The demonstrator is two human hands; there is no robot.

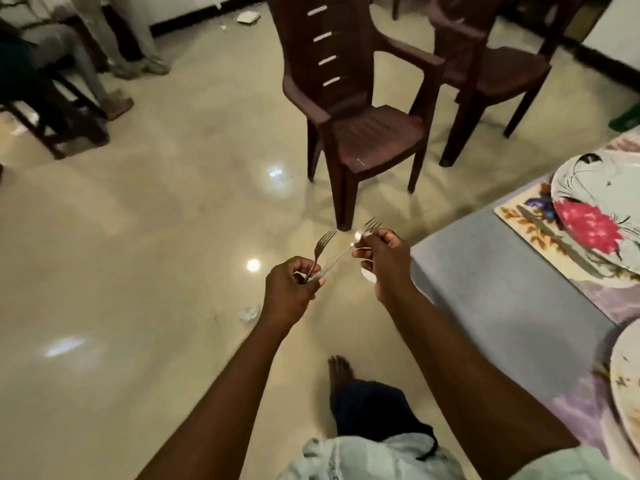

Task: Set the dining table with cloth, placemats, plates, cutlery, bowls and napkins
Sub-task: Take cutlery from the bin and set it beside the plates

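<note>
While both hands hover over the glossy tiled floor, well short of the table, the cutlery gets sorted in mid-air: the left hand (289, 289) curls around the handle of a fork (320, 249), tines up and tipped slightly right, with what looks like a second thin, shiny piece (337, 259) running slantwise from that grip up toward the other fist. The right hand (382, 259) closes on another fork (372, 225), tines poking out past the knuckles, plus a bright rounded glint that may be a spoon; blur makes it hard to say. Everything here is slim, hard steel, long axes pointing away from the body. The table (491, 271) lies off to the right, draped in smooth grey-lilac cloth, and the right hand is clearly the nearer one. On it sits a floral placemat (519, 211) carrying a glossy plate (588, 188) with a pink flower print; a second plate (625, 375) peeks in at the lower edge. Likely next: swing right and lay pieces beside that plate.
</note>
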